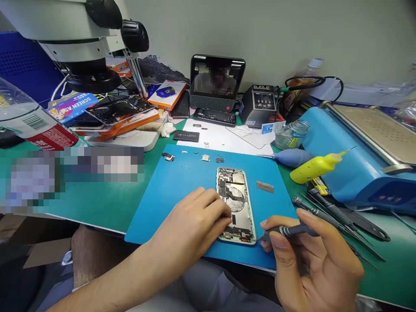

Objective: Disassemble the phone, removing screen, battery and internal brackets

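An opened smartphone [248, 212] lies on the blue mat [169, 195], its inner parts and a round coil area exposed. My left hand [198, 216] reaches over the phone's left edge, thumb and index finger pressed together above the lower interior; what they pinch, if anything, is hidden. In my right hand [312, 255] a grey screwdriver [289, 230] is held nearly level, its tip beside the phone's lower right corner. Small removed parts lie above the phone, among them a metal bracket [205, 158] and a camera-like module [168, 157]. A thin metal strip [265, 186] rests to its right.
A microscope [87, 39] overhangs the left side. Behind the mat are a phone battery [186, 136], white paper [221, 138] and a screen device [216, 80]. At right lie a yellow bottle [312, 169], a blue air blower [292, 157], tweezers and a blue machine [354, 151].
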A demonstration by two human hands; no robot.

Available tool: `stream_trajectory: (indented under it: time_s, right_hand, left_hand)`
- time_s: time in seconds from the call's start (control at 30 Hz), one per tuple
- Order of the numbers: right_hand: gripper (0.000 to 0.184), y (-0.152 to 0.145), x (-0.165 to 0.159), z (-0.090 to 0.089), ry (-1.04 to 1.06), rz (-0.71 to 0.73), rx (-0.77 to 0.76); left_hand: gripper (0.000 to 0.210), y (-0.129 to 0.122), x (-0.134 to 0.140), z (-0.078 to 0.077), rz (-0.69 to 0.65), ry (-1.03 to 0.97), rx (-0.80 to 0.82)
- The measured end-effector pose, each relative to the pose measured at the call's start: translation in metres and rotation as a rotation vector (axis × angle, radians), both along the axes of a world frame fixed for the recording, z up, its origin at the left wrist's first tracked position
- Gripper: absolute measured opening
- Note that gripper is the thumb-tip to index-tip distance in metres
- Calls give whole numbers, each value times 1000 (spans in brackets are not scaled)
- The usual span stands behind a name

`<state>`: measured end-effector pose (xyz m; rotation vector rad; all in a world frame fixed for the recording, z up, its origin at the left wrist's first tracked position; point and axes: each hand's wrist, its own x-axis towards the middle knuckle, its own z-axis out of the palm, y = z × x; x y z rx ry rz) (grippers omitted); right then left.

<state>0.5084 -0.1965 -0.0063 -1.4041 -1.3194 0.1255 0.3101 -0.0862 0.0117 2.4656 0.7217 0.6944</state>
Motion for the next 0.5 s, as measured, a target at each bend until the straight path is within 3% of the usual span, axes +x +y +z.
stream_trajectory:
  time_s: [0.33, 0.5]
  right_hand:
    - [40, 3, -3, 7, -7, -14, 15]
    - [45, 4, 1, 7, -170, 5, 89]
  left_hand:
    - [9, 1, 0, 0, -2, -2, -70]
    - [10, 1, 1, 2, 3, -4, -105]
